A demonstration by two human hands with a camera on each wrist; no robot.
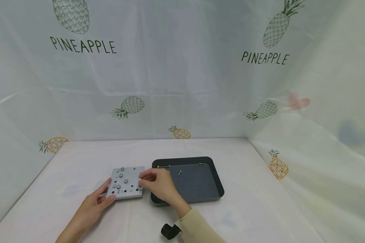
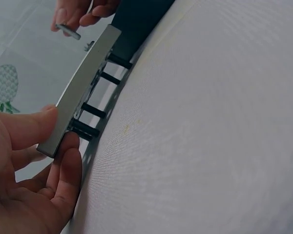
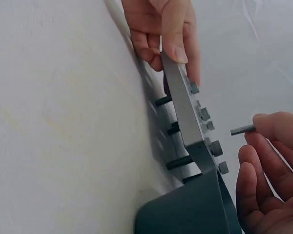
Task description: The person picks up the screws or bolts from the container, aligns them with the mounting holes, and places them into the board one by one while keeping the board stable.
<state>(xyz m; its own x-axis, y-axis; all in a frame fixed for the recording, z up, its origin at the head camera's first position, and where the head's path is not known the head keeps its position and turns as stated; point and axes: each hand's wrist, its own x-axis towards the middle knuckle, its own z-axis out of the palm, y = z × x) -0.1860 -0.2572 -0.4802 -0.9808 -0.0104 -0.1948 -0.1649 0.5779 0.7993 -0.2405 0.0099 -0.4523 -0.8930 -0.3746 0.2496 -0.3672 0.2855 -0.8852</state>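
Tray (image 1: 197, 185), left side partly hidden by the right hand (image 1: 162, 184). Plate (image 1: 132, 174) just left of the tray; left hand (image 1: 90, 208) grips its left end, some fingers hidden in head view. Right hand pinches a screw (image 3: 242, 130) near the plate, barely discernible there.

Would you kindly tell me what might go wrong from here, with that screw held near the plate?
1. The screw, pinched by the right hand and not yet in the plate, might slip and drop.
2. Screw ends jutting from the plate's underside could catch on the table if the left hand lets it tilt.
3. The tray sits close beside the plate, so a sideways shift might bump it.
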